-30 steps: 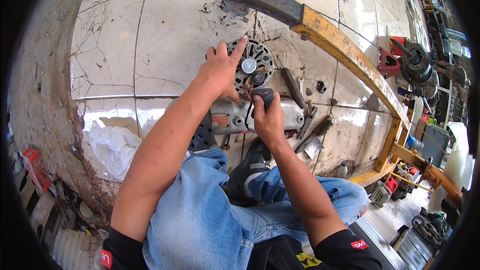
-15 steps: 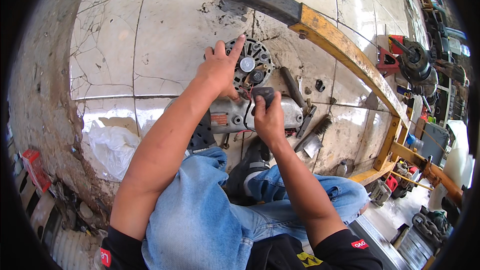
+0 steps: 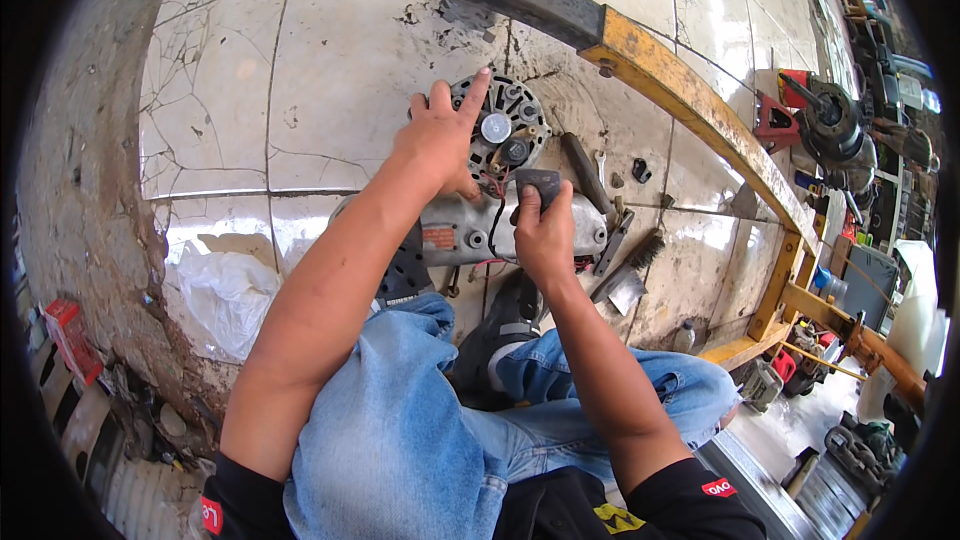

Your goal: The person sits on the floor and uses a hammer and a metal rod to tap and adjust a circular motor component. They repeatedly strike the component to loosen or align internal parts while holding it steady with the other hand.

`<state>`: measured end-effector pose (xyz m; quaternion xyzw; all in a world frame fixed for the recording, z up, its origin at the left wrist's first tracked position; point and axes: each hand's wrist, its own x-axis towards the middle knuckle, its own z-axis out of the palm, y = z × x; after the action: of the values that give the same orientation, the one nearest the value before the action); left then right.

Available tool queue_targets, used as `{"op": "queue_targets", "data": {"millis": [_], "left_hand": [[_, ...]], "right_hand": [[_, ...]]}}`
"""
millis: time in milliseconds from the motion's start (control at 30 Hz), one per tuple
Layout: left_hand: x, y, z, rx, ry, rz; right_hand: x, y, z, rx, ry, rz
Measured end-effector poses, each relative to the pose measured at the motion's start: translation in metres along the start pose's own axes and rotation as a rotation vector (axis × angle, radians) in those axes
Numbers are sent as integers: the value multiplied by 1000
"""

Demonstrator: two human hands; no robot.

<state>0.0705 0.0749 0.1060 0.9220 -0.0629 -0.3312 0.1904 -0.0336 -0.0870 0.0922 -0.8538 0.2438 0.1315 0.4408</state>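
My left hand grips the left side of a round metal alternator-like part, its fingers spread over the rim and its index finger pointing up. My right hand holds a small dark rectangular piece between thumb and fingers, just below the round part, near thin red and black wires. Beneath both lies a long silver metal housing. To the right on the tiles lie a dark cylindrical tool, a small wrench, small parts and a wire brush.
A yellow and dark steel frame arches over the right side. A white plastic bag and red box lie left. A red stand with machinery and workshop clutter are at the right. My denim-covered legs fill the lower middle.
My right hand has shifted slightly right and upward with the dark piece, a little away from the round part. My left hand stays about where it was.
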Motion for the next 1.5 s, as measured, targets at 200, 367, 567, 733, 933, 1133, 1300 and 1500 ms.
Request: {"op": "queue_targets", "data": {"millis": [200, 367, 567, 733, 933, 1133, 1300, 1500], "left_hand": [[1, 0, 1, 5, 6, 7], [2, -3, 1, -6, -1, 16], [2, -2, 2, -8, 9, 9], [1, 2, -1, -5, -5, -3], [1, 1, 2, 9, 18, -5], [-1, 2, 2, 6, 13, -15], [-1, -1, 2, 3, -1, -13], [2, -1, -1, 0, -16, 25]], "right_hand": [[0, 8, 2, -19, -11, -42], [-2, 4, -1, -52, -43, -3], [-7, 2, 1, -26, -58, -86], [-6, 6, 4, 37, 6, -34], [-6, 9, 4, 60, 8, -33], [-3, 18, 5, -27, -2, -72], [-5, 11, 3, 34, 1, -42], [-4, 25, 1, 70, -72, -50]]}}
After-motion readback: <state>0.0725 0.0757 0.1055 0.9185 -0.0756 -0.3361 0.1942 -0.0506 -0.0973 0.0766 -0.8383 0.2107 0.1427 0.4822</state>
